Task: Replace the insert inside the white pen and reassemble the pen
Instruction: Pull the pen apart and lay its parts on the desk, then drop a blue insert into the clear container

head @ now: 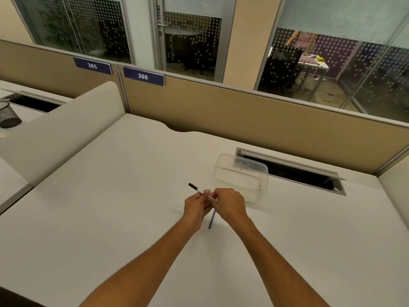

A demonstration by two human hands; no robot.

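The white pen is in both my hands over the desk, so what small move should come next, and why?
Probably pull the hands apart along the pen's axis. The left hand grips the white pen near its black end and the right hand pinches the other end, while a thin blue insert lies on the desk beneath them.

Two blue partition plates — left plate (92, 66) reads "385", right plate (143, 76) reads "386". Door sign (158, 12) reads "PUSH", vertically — nothing else legible.
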